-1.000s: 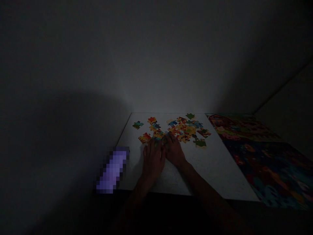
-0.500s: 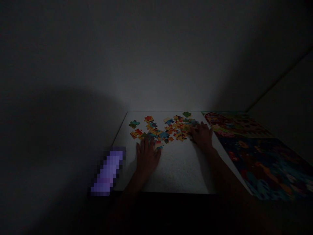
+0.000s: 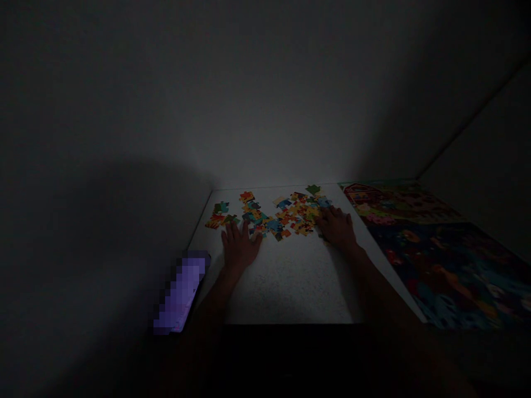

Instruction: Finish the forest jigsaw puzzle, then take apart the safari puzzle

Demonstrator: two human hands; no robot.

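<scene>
Loose jigsaw puzzle pieces in orange, yellow, blue and green lie in an uneven heap on the white tabletop. My left hand rests palm down with fingers spread at the near left side of the heap, its fingertips touching or close to the pieces. At the right end, my right hand lies over some pieces with its fingers stretched out, hiding what is beneath them. A green piece sits apart at the back, and an orange piece lies at the back left.
A device with a lit, pixelated purple screen lies at the tabletop's left edge. Two colourful picture sheets, a farm scene and a dark blue scene, lie on the right. A grey wall stands behind. The lighting is very dim.
My left hand has moved left, and the left-hand pieces have shifted and turned. My right hand stays at the heap's right end. The view has shifted slightly.
</scene>
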